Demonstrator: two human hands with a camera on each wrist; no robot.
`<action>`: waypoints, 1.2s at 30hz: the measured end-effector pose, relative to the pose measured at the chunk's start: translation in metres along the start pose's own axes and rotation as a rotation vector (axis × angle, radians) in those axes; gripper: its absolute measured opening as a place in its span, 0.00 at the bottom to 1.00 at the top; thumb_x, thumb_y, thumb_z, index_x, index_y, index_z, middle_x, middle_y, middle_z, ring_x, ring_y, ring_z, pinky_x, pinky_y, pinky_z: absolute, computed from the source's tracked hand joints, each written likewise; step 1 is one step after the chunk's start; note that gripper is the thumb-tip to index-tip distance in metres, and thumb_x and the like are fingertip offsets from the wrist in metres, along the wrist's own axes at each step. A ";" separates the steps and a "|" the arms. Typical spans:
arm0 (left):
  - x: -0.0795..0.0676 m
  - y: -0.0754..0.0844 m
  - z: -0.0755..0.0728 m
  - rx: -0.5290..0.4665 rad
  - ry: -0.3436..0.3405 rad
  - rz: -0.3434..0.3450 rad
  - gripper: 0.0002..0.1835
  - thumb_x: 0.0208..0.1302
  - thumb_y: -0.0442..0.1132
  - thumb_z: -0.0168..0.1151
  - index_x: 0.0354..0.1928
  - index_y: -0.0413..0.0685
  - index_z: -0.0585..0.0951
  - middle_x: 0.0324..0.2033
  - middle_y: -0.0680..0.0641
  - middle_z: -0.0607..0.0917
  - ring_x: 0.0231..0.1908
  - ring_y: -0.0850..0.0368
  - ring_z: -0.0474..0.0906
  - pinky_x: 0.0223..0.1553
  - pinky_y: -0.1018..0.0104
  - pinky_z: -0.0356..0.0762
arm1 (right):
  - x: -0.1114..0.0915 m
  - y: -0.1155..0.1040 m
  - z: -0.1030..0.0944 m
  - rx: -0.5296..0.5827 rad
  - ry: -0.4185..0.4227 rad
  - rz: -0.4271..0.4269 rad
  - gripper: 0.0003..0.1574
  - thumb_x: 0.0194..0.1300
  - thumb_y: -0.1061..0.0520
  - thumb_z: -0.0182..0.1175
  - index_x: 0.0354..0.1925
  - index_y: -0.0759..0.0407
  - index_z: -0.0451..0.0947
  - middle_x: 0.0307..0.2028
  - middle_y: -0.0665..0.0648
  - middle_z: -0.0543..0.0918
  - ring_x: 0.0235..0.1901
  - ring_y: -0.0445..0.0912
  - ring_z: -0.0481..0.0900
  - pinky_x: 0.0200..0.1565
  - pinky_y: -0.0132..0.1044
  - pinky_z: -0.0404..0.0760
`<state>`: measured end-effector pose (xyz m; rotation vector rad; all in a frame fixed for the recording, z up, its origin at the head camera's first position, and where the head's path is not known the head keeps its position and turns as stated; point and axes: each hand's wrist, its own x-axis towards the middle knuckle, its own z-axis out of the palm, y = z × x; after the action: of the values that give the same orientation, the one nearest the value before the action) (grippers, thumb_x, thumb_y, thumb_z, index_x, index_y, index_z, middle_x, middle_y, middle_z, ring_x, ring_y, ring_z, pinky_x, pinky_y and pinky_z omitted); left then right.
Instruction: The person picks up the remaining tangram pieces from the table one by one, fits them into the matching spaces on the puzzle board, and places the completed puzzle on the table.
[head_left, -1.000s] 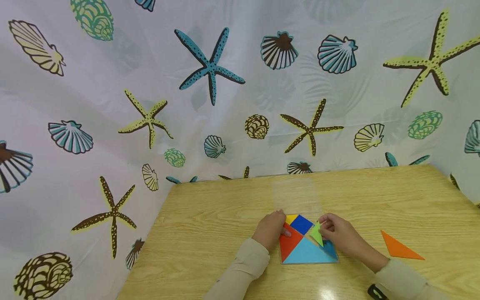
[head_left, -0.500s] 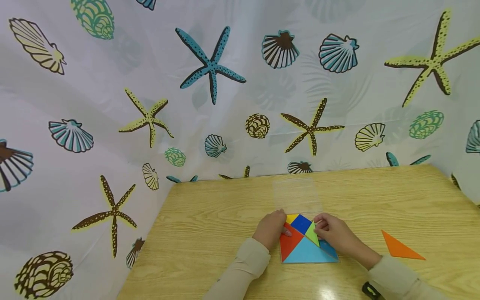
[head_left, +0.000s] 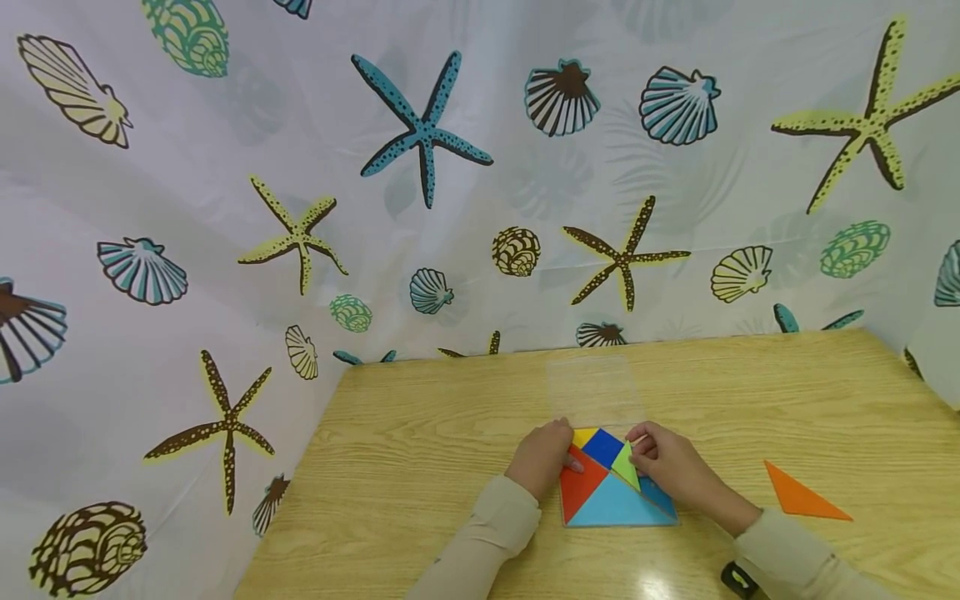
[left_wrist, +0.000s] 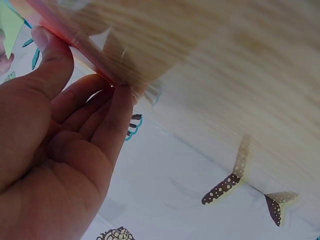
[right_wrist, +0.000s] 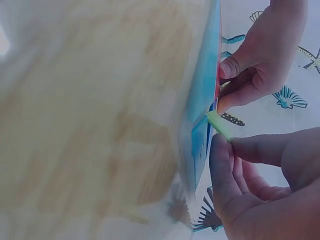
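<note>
A square tangram in a shallow clear tray (head_left: pixel 622 526) lies on the table. In it are a red triangle (head_left: pixel 581 496), a light blue triangle (head_left: pixel 618 504), a blue square (head_left: pixel 602 448), a yellow piece (head_left: pixel 582 436) and a darker blue piece (head_left: pixel 658 497), partly hidden. My left hand (head_left: pixel 540 457) grips the tray's left edge, thumb on the red triangle. Between thumb and fingers, my right hand (head_left: pixel 671 462) pinches a light green triangle (head_left: pixel 627 468). That triangle is tilted over the tray's right side, its lower edge against the other pieces in the right wrist view.
An orange triangle (head_left: pixel 802 496) lies on the wooden table (head_left: pixel 435 467) right of the right hand. Behind the tray is a clear plastic sheet (head_left: pixel 592 390). A black object (head_left: pixel 738 579) shows beside the right sleeve. A shell-patterned cloth (head_left: pixel 480 192) hangs behind the table.
My right hand has moved slightly left with the green triangle, bringing it down against the blue square and light blue triangle. The left hand stays in place.
</note>
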<state>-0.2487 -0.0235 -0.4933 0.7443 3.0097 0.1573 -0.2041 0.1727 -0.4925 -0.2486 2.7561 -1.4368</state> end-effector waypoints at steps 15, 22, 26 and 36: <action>-0.001 0.002 -0.001 -0.006 -0.003 -0.009 0.17 0.54 0.48 0.66 0.44 0.49 0.83 0.50 0.49 0.80 0.42 0.58 0.80 0.43 0.71 0.76 | -0.001 0.002 0.001 0.001 -0.070 0.030 0.17 0.59 0.69 0.60 0.47 0.67 0.71 0.30 0.55 0.74 0.28 0.45 0.74 0.27 0.33 0.77; 0.000 0.001 -0.001 -0.012 0.002 -0.008 0.17 0.55 0.48 0.65 0.45 0.49 0.83 0.49 0.49 0.81 0.42 0.58 0.79 0.44 0.71 0.76 | -0.001 0.002 -0.001 -0.106 -0.073 -0.011 0.19 0.56 0.65 0.64 0.45 0.68 0.72 0.30 0.54 0.75 0.30 0.45 0.72 0.32 0.37 0.75; 0.000 0.002 -0.002 -0.003 0.008 -0.003 0.17 0.55 0.48 0.65 0.45 0.48 0.83 0.50 0.49 0.80 0.42 0.58 0.80 0.43 0.71 0.76 | -0.001 0.001 -0.003 -0.138 -0.081 -0.034 0.21 0.54 0.64 0.66 0.45 0.70 0.72 0.32 0.56 0.75 0.31 0.46 0.72 0.33 0.39 0.75; 0.000 0.002 -0.001 0.007 0.000 -0.020 0.19 0.56 0.49 0.64 0.48 0.49 0.82 0.54 0.49 0.78 0.49 0.57 0.78 0.47 0.70 0.75 | -0.003 0.000 0.002 -0.272 -0.116 -0.060 0.29 0.57 0.56 0.66 0.50 0.75 0.72 0.34 0.57 0.73 0.32 0.46 0.69 0.34 0.40 0.73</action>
<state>-0.2475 -0.0220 -0.4922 0.7151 3.0181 0.1454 -0.2013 0.1720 -0.4940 -0.4088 2.8622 -1.0173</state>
